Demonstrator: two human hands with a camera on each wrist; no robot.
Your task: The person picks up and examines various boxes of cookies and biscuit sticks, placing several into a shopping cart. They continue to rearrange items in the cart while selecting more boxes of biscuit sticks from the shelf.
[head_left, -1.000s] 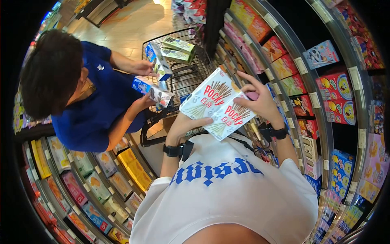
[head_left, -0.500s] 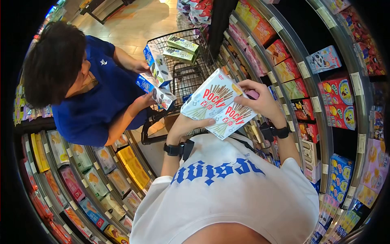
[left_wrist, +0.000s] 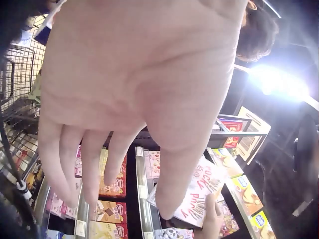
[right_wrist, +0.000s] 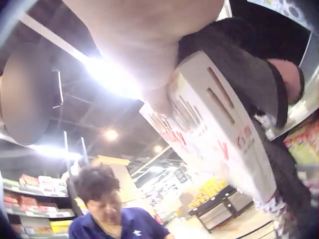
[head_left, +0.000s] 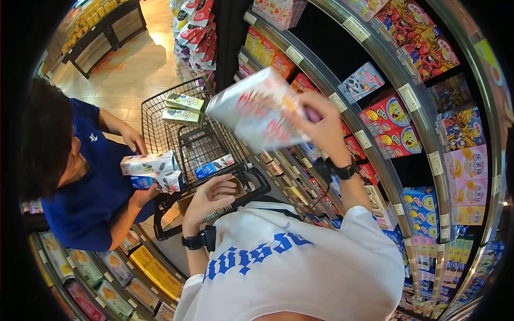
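A white Pocky box [head_left: 249, 115], its red name printed twice, is blurred in the head view. My right hand [head_left: 318, 120] grips it by the edge nearest the shelves, with a small purple patch showing beside the fingers. In the right wrist view the Pocky box [right_wrist: 219, 132] stands tilted below the palm. Clear of the box, my left hand [head_left: 214, 199] holds nothing, its fingers extended near the shopping cart's handle. The left palm [left_wrist: 139, 74] fills much of the left wrist view. Green boxes [head_left: 183, 107] and a blue-and-white box [head_left: 214, 166] lie in the black wire cart [head_left: 152, 109].
Across the cart, a person in a blue shirt [head_left: 88, 166] holds two blue-and-white boxes [head_left: 152, 172]. Snack shelves [head_left: 399, 99] run along the right, with more packed shelves [head_left: 101, 267] at lower left. Bagged snacks [head_left: 198, 37] hang beyond the cart.
My left hand has let go of the Pocky box and drawn away toward the cart handle. The right hand alone has lifted the box up and away. The head view has swung rightward.
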